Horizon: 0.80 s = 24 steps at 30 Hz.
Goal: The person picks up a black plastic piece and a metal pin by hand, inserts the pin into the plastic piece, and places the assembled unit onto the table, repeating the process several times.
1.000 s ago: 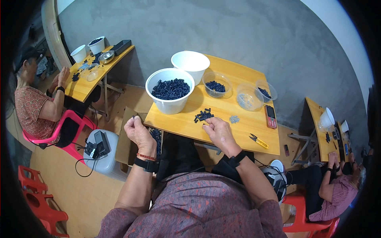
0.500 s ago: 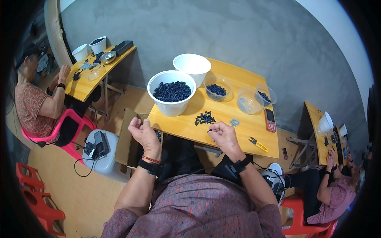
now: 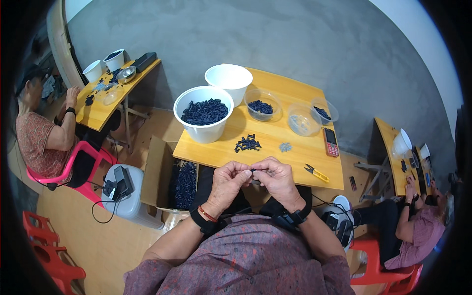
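Note:
Just in front of the table's near edge, my left hand [image 3: 229,184] and my right hand [image 3: 277,180] meet with fingertips pinched. Between them is a small black piece [image 3: 253,170], mostly covered by the fingers; both hands hold it. On the yellow wooden table [image 3: 206,152], a loose pile of short black tubular pieces [image 3: 248,143] lies just beyond my hands. Right of it is a little heap of small grey metal pieces [image 3: 285,147]. Yellow-handled snips [image 3: 317,172] rest near the right front corner.
White buckets, one full of black pieces [image 3: 202,129] and one behind it [image 3: 228,77], stand left. Clear bowls [image 3: 263,105] and a red phone [image 3: 331,142] are farther right. A cardboard box [image 3: 158,177] holds more pieces. People sit at side tables [image 3: 103,118].
My left hand has moved right from beside the table's left corner to meet my right hand. The right hand has come slightly down and left, and both now grip the black piece.

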Each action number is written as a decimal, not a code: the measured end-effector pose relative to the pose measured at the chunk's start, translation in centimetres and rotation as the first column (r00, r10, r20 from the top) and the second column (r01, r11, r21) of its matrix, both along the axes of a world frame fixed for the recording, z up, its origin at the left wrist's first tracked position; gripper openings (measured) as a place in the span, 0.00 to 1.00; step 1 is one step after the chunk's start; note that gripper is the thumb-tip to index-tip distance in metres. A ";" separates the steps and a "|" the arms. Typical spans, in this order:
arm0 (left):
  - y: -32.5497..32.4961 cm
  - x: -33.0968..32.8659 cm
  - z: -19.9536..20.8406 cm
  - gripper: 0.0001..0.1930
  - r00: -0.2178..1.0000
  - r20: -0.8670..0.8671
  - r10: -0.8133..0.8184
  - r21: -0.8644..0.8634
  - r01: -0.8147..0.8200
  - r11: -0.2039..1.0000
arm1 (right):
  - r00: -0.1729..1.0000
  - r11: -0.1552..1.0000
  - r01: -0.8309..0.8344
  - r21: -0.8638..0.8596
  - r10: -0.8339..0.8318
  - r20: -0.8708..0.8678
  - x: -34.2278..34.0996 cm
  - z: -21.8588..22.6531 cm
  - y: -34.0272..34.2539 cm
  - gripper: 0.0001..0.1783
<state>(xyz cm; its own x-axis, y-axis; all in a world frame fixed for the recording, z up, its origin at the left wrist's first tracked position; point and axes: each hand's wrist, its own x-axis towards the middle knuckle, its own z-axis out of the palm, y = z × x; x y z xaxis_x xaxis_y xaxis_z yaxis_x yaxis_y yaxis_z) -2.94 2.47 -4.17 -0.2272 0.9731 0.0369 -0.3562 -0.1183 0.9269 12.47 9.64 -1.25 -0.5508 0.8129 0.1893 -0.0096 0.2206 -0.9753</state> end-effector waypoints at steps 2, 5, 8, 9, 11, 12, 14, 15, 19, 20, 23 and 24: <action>-0.1 -0.2 0.1 0.04 0.997 0.060 -0.040 -0.010 0.041 0.999 | 0.999 0.999 -0.048 -0.004 0.048 0.007 0.0 0.1 -0.4 0.07; 0.0 -0.3 0.2 0.03 0.981 0.162 -0.105 -0.037 0.112 0.993 | 0.991 0.993 -0.111 0.037 0.108 0.082 0.8 -0.5 0.0 0.08; 0.0 -0.6 -0.5 0.03 0.987 0.139 -0.086 -0.115 0.103 0.988 | 0.988 0.998 0.035 -0.050 -0.027 0.150 1.9 -0.6 0.3 0.07; 0.0 -0.7 -0.8 0.03 0.985 0.146 -0.090 -0.132 0.110 0.985 | 0.988 0.998 0.034 -0.048 -0.026 0.152 2.4 -0.8 0.8 0.07; 0.0 -0.7 -0.7 0.04 0.984 0.155 -0.091 -0.149 0.115 0.982 | 0.938 0.962 0.239 0.132 -0.264 0.226 3.4 -1.2 2.3 0.07; 0.1 -0.6 -0.4 0.04 0.986 0.152 -0.069 -0.156 0.093 0.983 | 0.937 0.961 0.242 0.133 -0.267 0.227 4.3 -1.8 3.6 0.07; 0.2 -0.4 -0.3 0.04 0.988 0.148 -0.051 -0.162 0.075 0.984 | 0.887 0.839 0.295 0.458 -0.418 0.194 5.5 -3.0 6.3 0.07; 0.2 -0.5 -0.3 0.05 0.991 0.126 -0.043 -0.177 0.065 0.982 | 0.888 0.839 0.292 0.459 -0.416 0.196 5.2 -2.4 6.5 0.07; 0.2 -0.6 -0.6 0.06 0.994 0.089 -0.057 -0.199 0.074 0.977 | 0.844 0.803 0.256 0.538 -0.457 0.281 4.6 -1.3 7.3 0.08; 0.2 -0.6 -0.5 0.06 0.994 0.089 -0.059 -0.197 0.076 0.977 | 0.843 0.765 0.225 0.604 -0.463 0.272 4.5 -1.5 7.6 0.08; 0.1 -0.7 -0.3 0.04 0.994 0.102 -0.036 -0.193 0.056 0.980 | 0.814 0.732 0.182 0.657 -0.487 0.317 4.3 -2.1 7.8 0.07; 0.1 -0.7 -0.4 0.04 0.993 0.111 -0.035 -0.194 0.056 0.979 | 0.816 0.732 0.178 0.657 -0.483 0.318 4.2 -2.1 7.7 0.07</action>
